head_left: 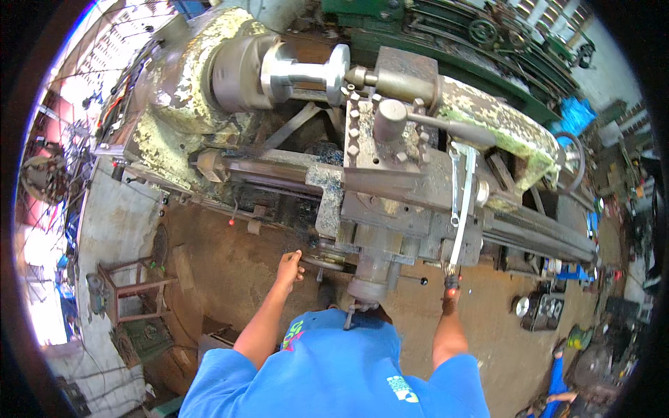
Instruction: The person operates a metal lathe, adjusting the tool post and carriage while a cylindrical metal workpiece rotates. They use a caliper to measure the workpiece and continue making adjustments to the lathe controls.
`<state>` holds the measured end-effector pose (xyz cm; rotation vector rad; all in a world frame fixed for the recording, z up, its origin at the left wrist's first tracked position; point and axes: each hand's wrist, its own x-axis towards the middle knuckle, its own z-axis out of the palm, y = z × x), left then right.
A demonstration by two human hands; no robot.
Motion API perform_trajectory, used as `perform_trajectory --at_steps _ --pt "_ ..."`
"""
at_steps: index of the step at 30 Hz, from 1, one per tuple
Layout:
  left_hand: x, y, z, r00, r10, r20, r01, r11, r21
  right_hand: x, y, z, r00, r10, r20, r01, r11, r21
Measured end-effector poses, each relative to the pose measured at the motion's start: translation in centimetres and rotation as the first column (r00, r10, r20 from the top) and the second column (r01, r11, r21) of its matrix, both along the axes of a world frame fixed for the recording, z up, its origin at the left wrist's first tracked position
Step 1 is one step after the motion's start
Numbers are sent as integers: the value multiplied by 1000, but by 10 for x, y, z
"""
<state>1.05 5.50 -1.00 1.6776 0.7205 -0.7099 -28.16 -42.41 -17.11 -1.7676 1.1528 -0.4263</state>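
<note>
My left hand is closed, fingers curled, at the left edge of the carriage handwheel; whether it grips the rim or a handle is hidden. Low on the right of the carriage, my right hand is closed around something dark that I cannot make out. Just above it ends the long beam of a caliper, which lies on the carriage beside a spanner. A shiny spool-shaped metal workpiece sits between the lathe chuck and the tailstock centre.
The tool post with its long clamping lever stands close to the workpiece. A cross-slide crank juts toward my body. A red-tipped lever hangs left. Behind is a green machine; a metal frame stand stands left.
</note>
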Motion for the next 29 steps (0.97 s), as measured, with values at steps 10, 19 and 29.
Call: perform_trajectory --at_steps 10,19,29 --pt "11 2 -8 999 -31 -25 32 999 41 26 -64 -92 827 -292 -480 261 956 -133" --pt "18 -7 -27 976 162 -144 -173 983 -65 3 -140 -93 914 61 -400 234 727 645" --pt "38 12 -59 934 -17 -357 -136 908 -397 -13 -156 -49 863 36 -504 246 841 481"
